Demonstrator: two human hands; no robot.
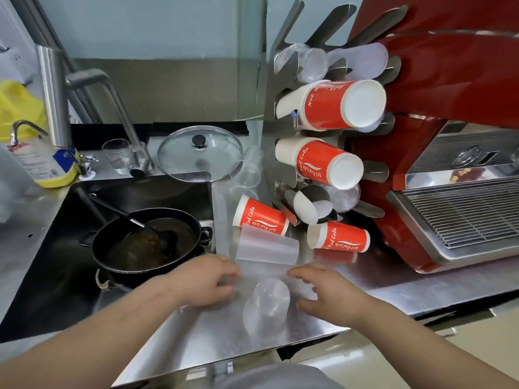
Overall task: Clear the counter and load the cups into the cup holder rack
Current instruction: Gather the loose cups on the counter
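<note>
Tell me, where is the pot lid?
In the head view, the glass pot lid lies flat behind the sink, left of the cup rack, beside a clear cup.

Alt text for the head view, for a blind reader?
Two hands, left and right, flank a clear cup lying on the steel counter. Behind stand a part-loaded rack and loose red cups.
</note>
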